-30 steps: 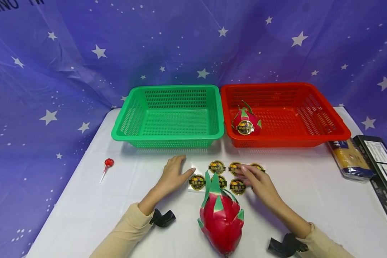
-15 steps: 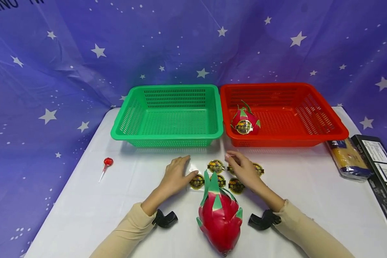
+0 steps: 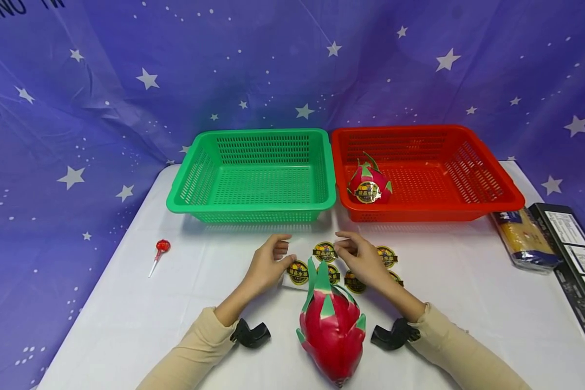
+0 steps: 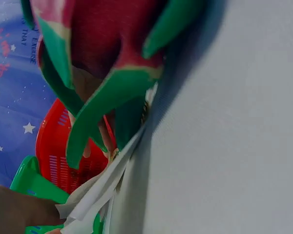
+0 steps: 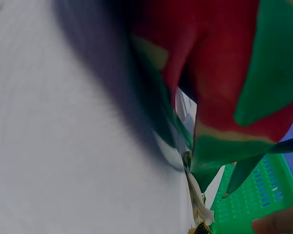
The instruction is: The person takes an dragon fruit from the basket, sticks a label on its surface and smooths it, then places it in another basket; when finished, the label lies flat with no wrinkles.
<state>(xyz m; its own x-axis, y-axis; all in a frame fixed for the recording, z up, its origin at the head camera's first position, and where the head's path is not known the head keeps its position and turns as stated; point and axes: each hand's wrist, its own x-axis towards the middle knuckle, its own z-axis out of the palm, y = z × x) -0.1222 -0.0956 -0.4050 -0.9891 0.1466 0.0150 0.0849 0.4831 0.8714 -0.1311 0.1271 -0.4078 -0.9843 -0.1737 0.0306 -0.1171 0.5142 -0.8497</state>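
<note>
A sheet of round black-and-gold fruit stickers (image 3: 325, 251) lies on the white table. My left hand (image 3: 265, 264) pinches the left edge of the sheet; in the left wrist view white layers of the sheet (image 4: 90, 207) rise between thumb and finger. Over the middle of the sheet is my right hand (image 3: 365, 262), thumb and forefinger apart beside the upper sticker, the other fingers bent. Between the forearms lies a red toy dragon fruit (image 3: 332, 341), its green leaf tips overlapping the near edge of the sheet. The wrist views show its leaves (image 5: 234, 151) close up.
Behind the sheet stand a green basket (image 3: 251, 208) and a red basket (image 3: 439, 207), side by side. The red one holds a smaller dragon fruit (image 3: 370, 181) bearing a sticker. A lollipop (image 3: 162, 248) lies left; a yellow packet (image 3: 526, 238) and black box (image 3: 572, 271) lie right.
My right hand has moved left from the right-hand stickers to the middle of the sheet. My left hand has shifted slightly right, and its fingers have bent at the sheet's edge.
</note>
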